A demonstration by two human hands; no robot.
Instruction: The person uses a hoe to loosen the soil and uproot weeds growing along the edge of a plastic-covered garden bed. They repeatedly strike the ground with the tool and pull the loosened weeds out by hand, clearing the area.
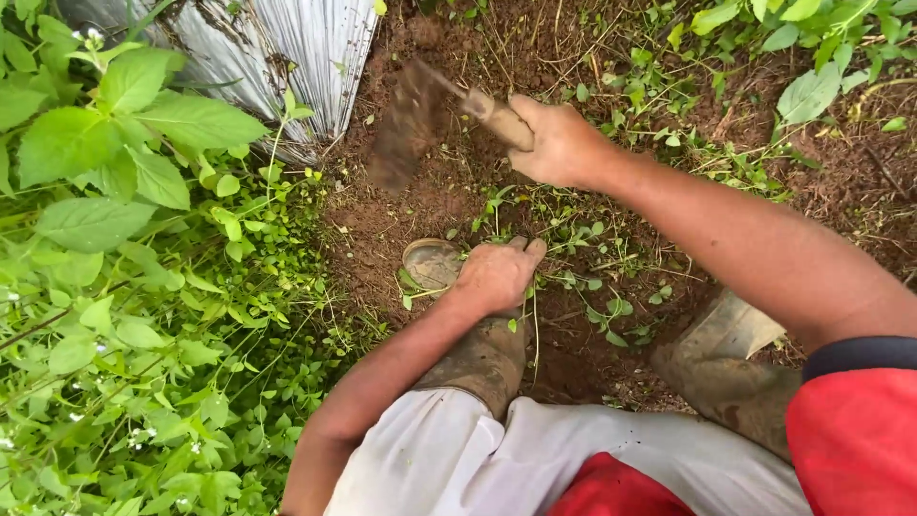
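Nearest the camera, white trousers and a red garment are seen, with two muddy boots planted on the soil: the left boot points up the picture, its toe showing beyond the left hand, and the right boot is set well apart to the right.

The left hand is laid just over the left boot, its fingers curled and closed loosely on thin green weed stems that trail across the dirt; whether the stems are truly pinched or only pressed down cannot be told, as the fingertips are turned under.

Farther out, the right hand is wrapped in a full fist about the wooden handle of a small hoe. The tool lies up and to the left of that hand. Its long axis runs from the fist at lower right to the blade at upper left, and the blade is smeared by motion blur above a patch of bare brown soil. The right hand is the nearer one to the blade; the left hand sits below and slightly right of it, apart from it, with loose earth between.

At the far edge, a sheet of corrugated grey metal is leaned among broad-leaved green plants that fill the left side.
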